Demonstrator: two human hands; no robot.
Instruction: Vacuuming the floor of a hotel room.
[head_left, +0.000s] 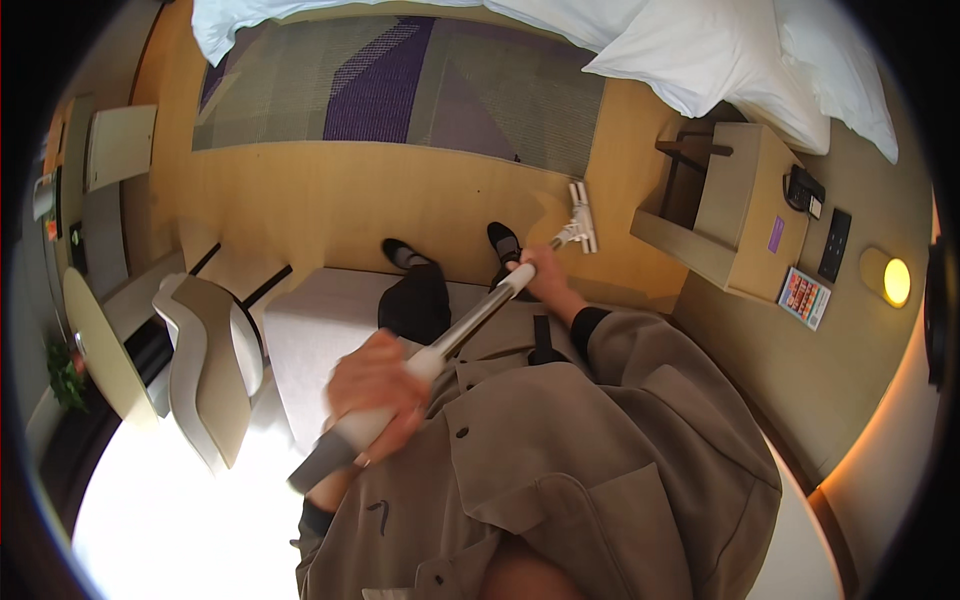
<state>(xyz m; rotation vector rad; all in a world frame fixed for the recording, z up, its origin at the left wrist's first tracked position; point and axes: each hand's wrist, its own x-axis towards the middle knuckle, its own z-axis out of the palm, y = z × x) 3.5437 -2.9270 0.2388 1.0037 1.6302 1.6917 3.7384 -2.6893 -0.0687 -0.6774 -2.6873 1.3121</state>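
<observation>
Well left of the left hand, as I stand here, is a curved chair point(215, 370); the left hand point(375, 390), blurred, is wrapped round the thick upper end of a long-handled floor tool point(475, 322); with both hands set on it, I'd judge the work under way, though how much floor point(300, 190) is done and how much is left I cannot tell; beyond that hand lies a patterned rug point(400, 90); the tool's long axis slants from the left hand, near the body, through the right hand point(543, 281), clamped lower on the tube; past it the floor head point(584, 218) points forward and rightward, apparently down beside the rug's near right corner; well right of that hand stands a bedside cabinet point(745, 200) with a phone point(803, 190).
</observation>
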